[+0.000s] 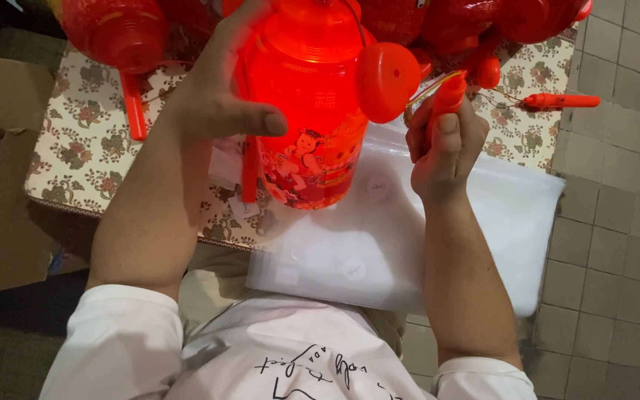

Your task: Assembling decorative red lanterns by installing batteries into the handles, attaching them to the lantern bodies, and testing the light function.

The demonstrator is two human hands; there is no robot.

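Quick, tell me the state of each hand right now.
Left hand: closed around the red lantern.
Right hand: closed on the red handle.

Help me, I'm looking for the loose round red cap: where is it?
In the head view, upper centre: the cap sits beside the lit lantern, just left of the right hand.

Red lanterns crowd table's far edge; free room over plastic bags.
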